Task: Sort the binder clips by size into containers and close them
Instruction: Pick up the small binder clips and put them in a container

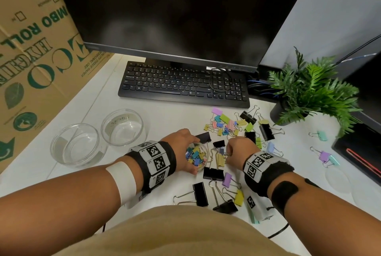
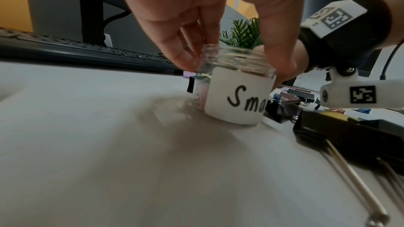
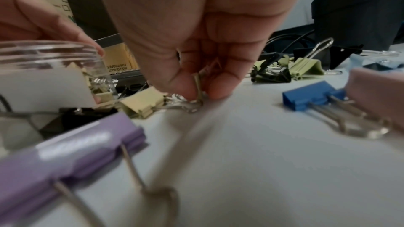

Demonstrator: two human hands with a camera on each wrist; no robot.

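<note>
My left hand (image 1: 185, 149) grips a small clear jar (image 1: 196, 156) that stands on the white desk (image 1: 144, 115) and holds several small coloured clips. In the left wrist view the fingers and thumb of that left hand (image 2: 234, 65) hold the rim of the jar (image 2: 236, 96), whose label reads "Sma". Just right of it, my right hand (image 1: 229, 151) pinches a small olive clip (image 3: 197, 82) at desk level beside a yellow medium clip (image 3: 142, 103). Mixed coloured and black clips (image 1: 226, 125) lie scattered behind and around both hands.
Two empty clear jars (image 1: 75, 144) (image 1: 122, 126) stand at the left, the far one labelled "Large". Clear lids (image 1: 338, 177) lie at the right. Large black clips (image 1: 201, 194) lie near my body. A keyboard (image 1: 183, 82), a monitor (image 1: 175, 8), a potted plant (image 1: 309, 90) and a cardboard box (image 1: 31, 59) ring the desk.
</note>
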